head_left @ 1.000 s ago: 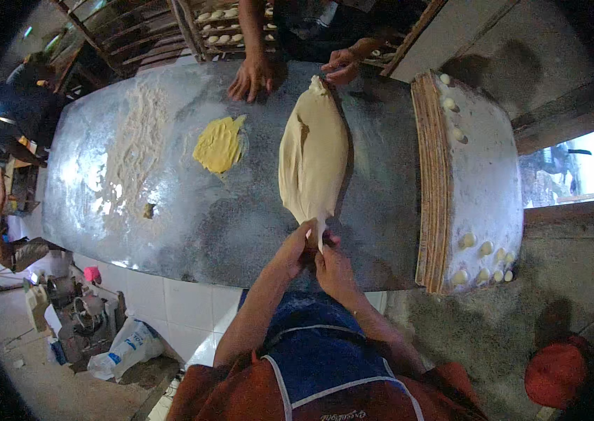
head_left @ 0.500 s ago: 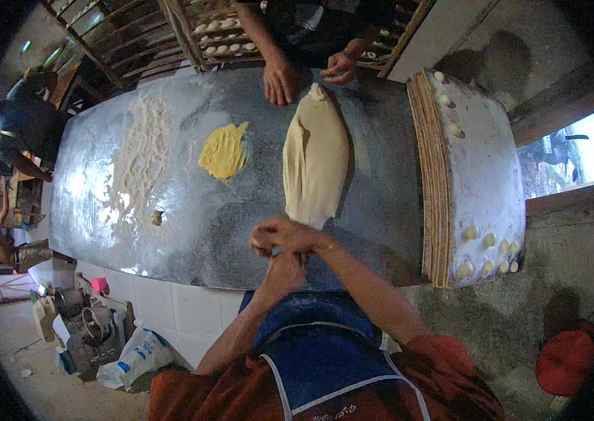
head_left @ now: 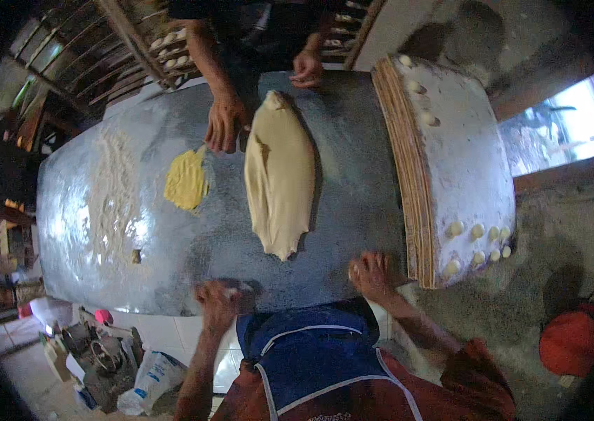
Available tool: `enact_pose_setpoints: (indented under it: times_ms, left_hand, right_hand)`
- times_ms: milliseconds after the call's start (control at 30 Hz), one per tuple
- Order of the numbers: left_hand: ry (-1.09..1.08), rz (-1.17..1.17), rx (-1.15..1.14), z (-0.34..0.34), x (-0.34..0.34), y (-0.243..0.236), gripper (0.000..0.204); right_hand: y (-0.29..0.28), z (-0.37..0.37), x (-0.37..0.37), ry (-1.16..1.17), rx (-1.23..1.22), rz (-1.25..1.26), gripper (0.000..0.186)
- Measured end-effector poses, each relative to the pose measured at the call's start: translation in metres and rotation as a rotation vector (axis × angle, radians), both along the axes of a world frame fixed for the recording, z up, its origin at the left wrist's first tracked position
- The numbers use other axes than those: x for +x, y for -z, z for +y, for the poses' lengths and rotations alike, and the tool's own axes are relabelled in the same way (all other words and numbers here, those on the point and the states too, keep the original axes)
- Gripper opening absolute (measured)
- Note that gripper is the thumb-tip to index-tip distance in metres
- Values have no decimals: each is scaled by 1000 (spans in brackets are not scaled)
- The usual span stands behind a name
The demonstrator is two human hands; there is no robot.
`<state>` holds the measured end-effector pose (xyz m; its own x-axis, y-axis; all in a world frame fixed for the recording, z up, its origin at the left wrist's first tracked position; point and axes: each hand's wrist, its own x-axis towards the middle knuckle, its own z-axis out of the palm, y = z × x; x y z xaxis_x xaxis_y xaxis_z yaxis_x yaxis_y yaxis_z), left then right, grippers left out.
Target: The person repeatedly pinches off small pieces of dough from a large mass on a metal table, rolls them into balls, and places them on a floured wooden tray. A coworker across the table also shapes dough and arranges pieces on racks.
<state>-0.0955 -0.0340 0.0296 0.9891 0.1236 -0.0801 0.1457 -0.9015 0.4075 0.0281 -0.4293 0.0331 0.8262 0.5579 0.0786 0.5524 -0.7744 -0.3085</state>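
A long, smooth slab of pale dough (head_left: 281, 175) lies lengthwise on the dark tabletop (head_left: 342, 161), with a fold down its left side and a small knob at its far end. At the near edge of the table my left hand (head_left: 217, 305) is closed, with a small pale piece showing beside its fingers that I cannot make out. My right hand (head_left: 372, 277) rests at the table edge to the right, fingers loosely bent and apart, holding nothing visible. Both hands are clear of the dough. Left of it sits a yellow, butter-like spread (head_left: 186, 180).
Across the table a co-worker's hand (head_left: 225, 123) reaches between the spread and the dough; the other hand (head_left: 306, 68) is at the far edge. Flour (head_left: 114, 189) streaks the left side. Stacked boards (head_left: 462, 161) with small dough balls stand at the right. A small dark lump (head_left: 136, 257) lies left.
My hands, together by the dough's near end before, have parted to the left and right along the near table edge. The co-worker's hand has moved left toward the yellow spread. The view has shifted.
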Motion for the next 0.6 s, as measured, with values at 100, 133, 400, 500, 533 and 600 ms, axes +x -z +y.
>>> enact_pose_setpoints:
  times_ms: [100,133,400,500,533,600]
  left_hand:
    - [-164,-260,229,-1,88,22,32]
    - [-266,-310,225,-23,117,33,32]
    - [-1,-207,-451,-6,57,33,25]
    - [-181,-381,-176,-13,120,16,24]
    - [-209,-329,-245,-33,112,16,23]
    - [-276,-254,-388,-78,103,14,21]
  right_hand:
    - [6,52,70,249,130,-175,36]
    - [5,80,63,270,139,-106,37]
    - [3,-12,39,80,59,444,40]
    - [14,49,95,87,337,-94,33]
    - [18,67,80,111,320,-69,33]
    - [16,92,48,140,282,-47,33]
